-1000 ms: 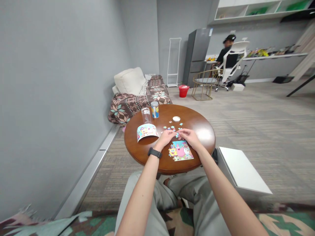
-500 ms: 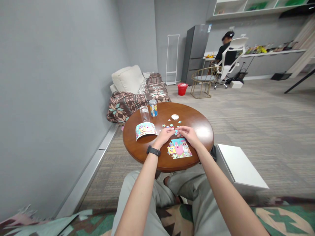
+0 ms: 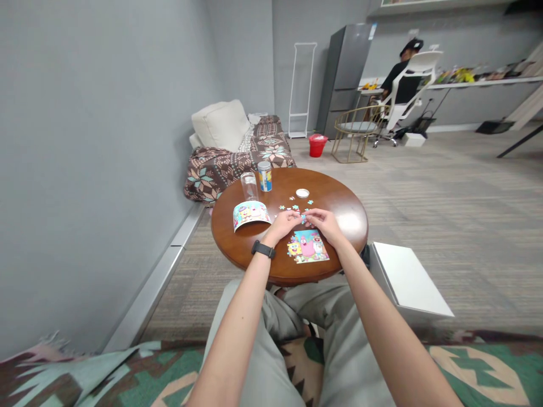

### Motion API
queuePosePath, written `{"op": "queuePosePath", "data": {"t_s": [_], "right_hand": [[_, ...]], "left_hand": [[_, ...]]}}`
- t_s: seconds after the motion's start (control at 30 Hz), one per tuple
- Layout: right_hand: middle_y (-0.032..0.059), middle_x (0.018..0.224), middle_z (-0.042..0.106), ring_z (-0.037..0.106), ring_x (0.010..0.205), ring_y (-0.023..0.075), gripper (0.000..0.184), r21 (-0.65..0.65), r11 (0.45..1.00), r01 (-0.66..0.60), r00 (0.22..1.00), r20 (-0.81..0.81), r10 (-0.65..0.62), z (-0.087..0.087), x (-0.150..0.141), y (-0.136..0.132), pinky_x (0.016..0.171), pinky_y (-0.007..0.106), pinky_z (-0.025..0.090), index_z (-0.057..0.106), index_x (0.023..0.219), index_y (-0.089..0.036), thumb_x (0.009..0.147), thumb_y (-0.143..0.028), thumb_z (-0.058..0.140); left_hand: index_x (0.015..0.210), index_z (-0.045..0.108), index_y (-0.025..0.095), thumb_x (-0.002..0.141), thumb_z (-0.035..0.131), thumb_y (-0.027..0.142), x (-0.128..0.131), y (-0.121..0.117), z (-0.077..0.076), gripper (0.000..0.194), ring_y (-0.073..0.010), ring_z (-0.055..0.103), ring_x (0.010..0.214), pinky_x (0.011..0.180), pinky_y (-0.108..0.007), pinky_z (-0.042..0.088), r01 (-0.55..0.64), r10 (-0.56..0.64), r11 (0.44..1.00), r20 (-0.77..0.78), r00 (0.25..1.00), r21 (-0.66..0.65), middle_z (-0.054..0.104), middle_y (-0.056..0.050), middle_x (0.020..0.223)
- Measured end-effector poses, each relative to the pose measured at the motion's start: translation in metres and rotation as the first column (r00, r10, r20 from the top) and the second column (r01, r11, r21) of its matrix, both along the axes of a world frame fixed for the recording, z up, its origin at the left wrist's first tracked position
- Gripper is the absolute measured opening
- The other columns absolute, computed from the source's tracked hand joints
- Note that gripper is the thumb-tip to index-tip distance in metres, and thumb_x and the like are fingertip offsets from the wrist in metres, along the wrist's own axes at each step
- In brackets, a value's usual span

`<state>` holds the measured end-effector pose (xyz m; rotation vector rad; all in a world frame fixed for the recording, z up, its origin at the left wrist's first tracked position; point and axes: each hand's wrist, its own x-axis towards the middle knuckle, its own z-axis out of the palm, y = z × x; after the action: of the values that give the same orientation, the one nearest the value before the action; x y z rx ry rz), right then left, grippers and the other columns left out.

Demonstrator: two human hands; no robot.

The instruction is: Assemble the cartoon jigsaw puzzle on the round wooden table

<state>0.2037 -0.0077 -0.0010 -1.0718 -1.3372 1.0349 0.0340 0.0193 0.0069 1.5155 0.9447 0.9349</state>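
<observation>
Both hands were over the round brown desk (image 3: 229,243), fingers curled inward, fingertips almost meeting. The left hand (image 3: 287,221) was half closed, thumb near its fingers; the right hand (image 3: 324,221) was bent likewise, a little more spread. A bluish puzzle piece (image 3: 303,218) showed between the two sets of fingertips (too small to tell which hand, if either, had hold of it). The partly joined puzzle (image 3: 309,249) lay flat just below the hands, toward the sitter, its left edge ragged. Loose pieces (image 3: 296,207) were scattered beyond the fingers, with a round white lid (image 3: 302,193) farther back. To the left stood a curved picture sheet (image 3: 250,212), a clear jar (image 3: 249,185) behind it, and an upright tin (image 3: 265,178) beside the jar. Dark watch (image 3: 263,249) on the left wrist.
</observation>
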Motion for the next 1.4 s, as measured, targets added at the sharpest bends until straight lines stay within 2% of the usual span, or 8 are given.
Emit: {"op": "queuePosePath", "data": {"t_s": [0.23,0.47,0.7,0.9,1.1,1.3,1.4], "right_hand": [[0.0037,0.068,0.07,0.064,0.062,0.0165,0.034,-0.019,1.0,0.013,1.0,0.005,-0.013,0.002,-0.001,0.0,0.059,0.028,0.048,0.074,0.084,-0.018,0.065,-0.045,0.079],[0.0036,0.069,0.07,0.063,0.061,0.0159,0.034,-0.023,1.0,0.0,1.0,-0.005,-0.001,-0.001,0.0,0.001,0.06,0.029,0.05,0.073,0.082,-0.018,0.062,-0.045,0.081],[0.0046,0.073,0.071,0.064,0.066,0.0172,0.033,0.013,0.999,-0.031,0.998,0.058,0.031,0.004,0.0,-0.002,0.065,0.032,0.052,0.074,0.084,-0.018,0.068,-0.048,0.077],[0.0042,0.074,0.071,0.063,0.066,0.0164,0.03,0.006,0.999,-0.044,0.998,0.044,0.043,0.007,-0.001,-0.004,0.067,0.031,0.052,0.074,0.081,-0.019,0.067,-0.045,0.078],[0.0039,0.072,0.071,0.064,0.066,0.0172,0.03,0.003,0.999,-0.038,0.997,0.064,0.037,0.007,0.0,-0.003,0.066,0.032,0.053,0.074,0.081,-0.019,0.066,-0.045,0.079],[0.0031,0.071,0.07,0.063,0.066,0.0174,0.028,0.006,1.0,-0.029,0.999,0.046,0.029,0.006,0.0,-0.002,0.065,0.032,0.052,0.071,0.081,-0.02,0.065,-0.042,0.079],[0.0031,0.072,0.07,0.063,0.067,0.0178,0.029,0.01,1.0,-0.024,0.998,0.051,0.024,0.005,0.0,-0.001,0.065,0.032,0.052,0.07,0.081,-0.02,0.065,-0.043,0.078]], "left_hand": [[0.072,0.063,0.014,0.079,0.071,0.033,0.001,-0.008,0.013,0.022,-0.0064,0.035,0.046,0.049,-0.022,0.026,-0.035,0.032,0.998,-0.043,0.999,-0.061,0.046,0.007,0.052],[0.074,0.064,0.014,0.081,0.067,0.032,-0.001,-0.007,0.01,0.02,-0.0067,0.034,0.046,0.05,-0.022,0.027,-0.029,0.029,1.0,-0.023,0.999,0.003,0.044,0.007,0.05],[0.073,0.065,0.014,0.081,0.067,0.032,0.0,-0.007,0.011,0.02,-0.0073,0.037,0.046,0.05,-0.022,0.028,-0.037,0.037,0.999,-0.033,0.999,-0.015,0.042,0.007,0.048],[0.071,0.064,0.013,0.081,0.066,0.027,-0.001,-0.008,0.012,0.017,-0.0057,0.033,0.045,0.049,-0.021,0.027,-0.015,0.016,1.0,-0.026,1.0,0.022,0.043,0.007,0.05],[0.069,0.062,0.014,0.081,0.063,0.024,0.001,-0.01,0.015,0.015,-0.0061,0.034,0.045,0.049,-0.021,0.027,-0.027,0.027,1.0,-0.027,0.999,-0.012,0.038,0.008,0.046],[0.074,0.062,0.014,0.077,0.058,0.018,0.0,-0.009,0.016,0.007,-0.0049,0.028,0.042,0.044,-0.02,0.02,0.004,-0.005,0.998,-0.014,1.0,-0.065,0.035,0.009,0.046],[0.073,0.062,0.013,0.073,0.06,0.013,0.0,-0.01,0.017,0.001,-0.0042,0.03,0.043,0.045,-0.019,0.022,0.013,-0.012,0.999,0.01,1.0,-0.048,0.036,0.009,0.047]]}}
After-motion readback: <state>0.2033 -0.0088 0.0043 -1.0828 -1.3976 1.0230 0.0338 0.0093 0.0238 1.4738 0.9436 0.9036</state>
